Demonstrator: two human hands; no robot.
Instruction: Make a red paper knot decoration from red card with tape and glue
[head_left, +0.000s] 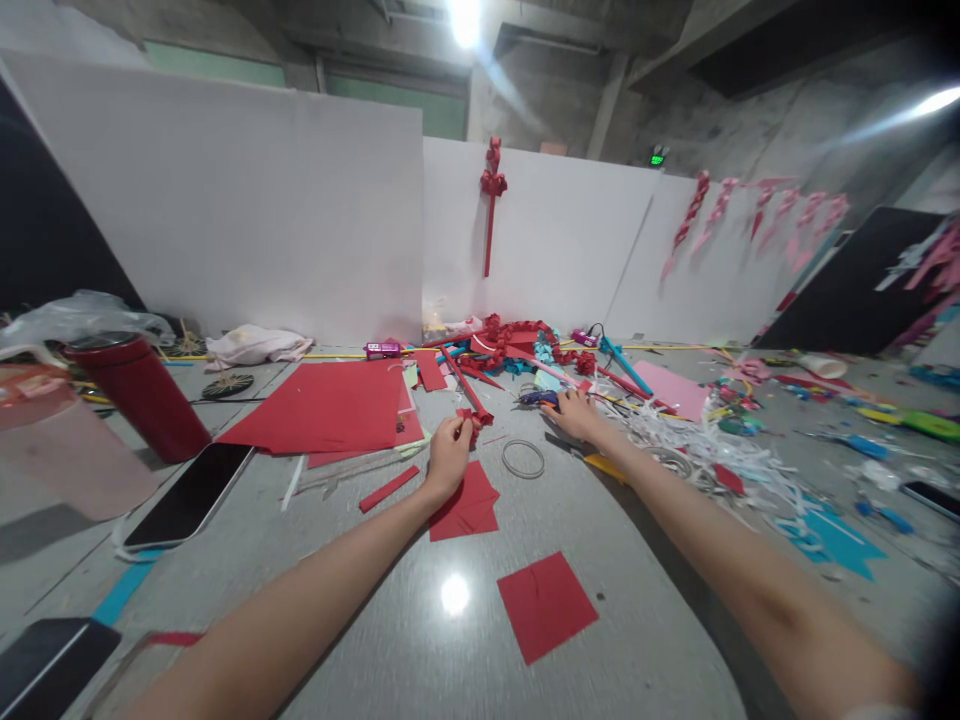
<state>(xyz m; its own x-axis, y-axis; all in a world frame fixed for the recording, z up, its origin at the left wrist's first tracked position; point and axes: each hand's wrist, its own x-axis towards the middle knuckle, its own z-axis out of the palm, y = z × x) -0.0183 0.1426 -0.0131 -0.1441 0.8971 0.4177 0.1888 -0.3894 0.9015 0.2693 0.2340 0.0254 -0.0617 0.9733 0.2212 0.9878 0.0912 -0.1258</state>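
My left hand (448,458) is closed, its fingertips pinching a small folded red paper piece (474,424). A rolled red paper stick (466,380) lies just beyond those fingers. Under the left wrist are several red paper squares (472,515), and another red square (547,606) lies nearer to me. My right hand (576,415) reaches over the cluttered middle with its fingers apart. Its fingertips are at a dark blue-handled tool (538,398), whose kind I cannot make out. A ring of wire (523,458) rests between my hands.
Large red sheets (330,405), a phone (191,495), a red tumbler (142,395) and a pink translucent jug (60,440) stand or lie leftward. White paper shreds (697,440) spread at right. Behind, a red paper ornament (492,200) hangs on a white panel (570,240).
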